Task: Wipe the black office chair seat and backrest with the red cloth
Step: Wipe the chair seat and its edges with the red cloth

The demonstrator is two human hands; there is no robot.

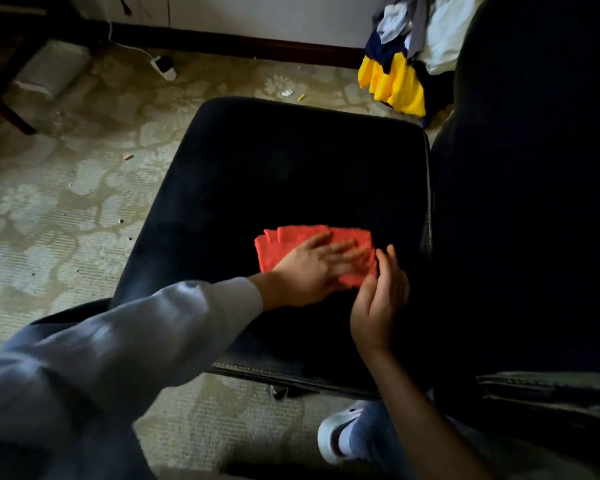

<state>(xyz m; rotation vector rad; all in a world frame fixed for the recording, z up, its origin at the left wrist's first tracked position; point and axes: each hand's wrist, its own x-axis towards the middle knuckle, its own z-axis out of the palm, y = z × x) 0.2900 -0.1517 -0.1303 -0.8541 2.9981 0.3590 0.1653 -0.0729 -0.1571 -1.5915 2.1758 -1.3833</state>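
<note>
Head view: the red cloth [293, 239] is lying folded on the black seat [274, 168], toward the near-right part, close to the backrest [534, 202], which is standing dark at the right.

L hand [312, 268] is pressing flat on the cloth w/ fingers spread & straight. R hand [381, 306] is standing on edge just beside the cloth's right side, fingers loosely curved, not gripping anything. Can't tell if its thumb is touching the cloth corner.

Judgement: seat wipe is underway, backrest not yet done.

To do it well:
- be holding the palm flat so the folds aren't bunching
- be working in overlapping passes from the backrest seam out to the front edge, incl. the stitched rim
- be using the R hand to steady the chair, since it'll prob. be swivelling under pressure
</note>
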